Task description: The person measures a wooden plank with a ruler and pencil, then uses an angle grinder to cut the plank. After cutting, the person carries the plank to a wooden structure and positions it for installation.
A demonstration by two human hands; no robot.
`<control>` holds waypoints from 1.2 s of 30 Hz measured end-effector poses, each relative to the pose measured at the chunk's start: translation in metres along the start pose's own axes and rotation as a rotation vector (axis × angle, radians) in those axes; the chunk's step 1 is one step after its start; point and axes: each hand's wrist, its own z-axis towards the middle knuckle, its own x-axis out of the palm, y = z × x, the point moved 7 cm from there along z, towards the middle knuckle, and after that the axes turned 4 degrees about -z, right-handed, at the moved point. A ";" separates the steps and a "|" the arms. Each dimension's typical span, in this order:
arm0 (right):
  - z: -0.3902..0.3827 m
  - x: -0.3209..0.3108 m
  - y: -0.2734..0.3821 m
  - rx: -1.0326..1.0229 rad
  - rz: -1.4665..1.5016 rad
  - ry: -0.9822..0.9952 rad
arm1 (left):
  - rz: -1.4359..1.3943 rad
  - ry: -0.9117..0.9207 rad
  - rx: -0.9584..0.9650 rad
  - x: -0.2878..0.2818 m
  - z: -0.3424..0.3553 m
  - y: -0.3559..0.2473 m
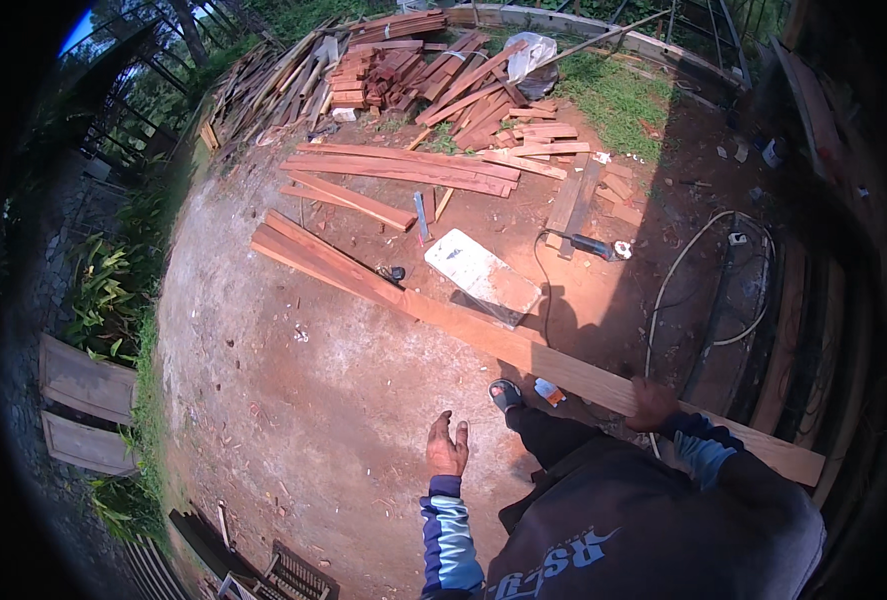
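Note:
A long, light-brown wooden plank (523,348) runs slantwise in front of me, from the middle of the yard to my right side. My right hand (653,403) is closed over it near its right end. Empty, with thumb and fingers apart, my left hand (447,445) hangs over the bare ground, clear of the plank. The plank's far left end meets a few reddish boards (328,262). Beside those boards sits a small black object (393,273), too small to make out. Just beyond the plank stands a stained white block-shaped container (478,268).
A corded power tool (593,246) rests beyond the plank on the right, near a pale hose (663,290). Farther off lie long red boards (403,168) and a large lumber pile (393,75). An orange-and-white packet (549,392) lies by my sandalled foot (505,394).

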 end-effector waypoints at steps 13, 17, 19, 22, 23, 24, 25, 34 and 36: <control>0.220 -0.073 0.264 -0.372 0.028 -0.074 | 0.427 0.708 0.533 -0.012 0.247 -0.061; 0.275 -0.109 0.307 -0.392 0.030 -0.094 | 0.301 0.822 0.626 -0.007 0.326 -0.032; 0.304 -0.123 0.313 -0.367 0.012 -0.045 | 0.314 0.795 0.695 -0.003 0.362 -0.026; 0.329 -0.174 0.320 -0.228 0.054 -0.166 | 0.359 0.773 0.773 -0.005 0.422 -0.022; 0.336 -0.181 0.313 -0.181 0.013 -0.199 | 0.347 0.744 0.779 -0.009 0.438 -0.022; 0.339 -0.188 0.298 -0.131 -0.033 -0.238 | 0.334 0.712 0.790 -0.013 0.458 -0.024; 0.340 -0.195 0.280 -0.083 -0.078 -0.275 | 0.321 0.679 0.800 -0.017 0.478 -0.025; 0.373 -0.266 0.158 0.316 -0.132 -0.254 | 0.371 0.680 0.850 0.029 0.632 -0.045; 0.395 -0.267 0.127 0.352 -0.160 -0.248 | 0.349 0.727 0.824 0.047 0.666 -0.054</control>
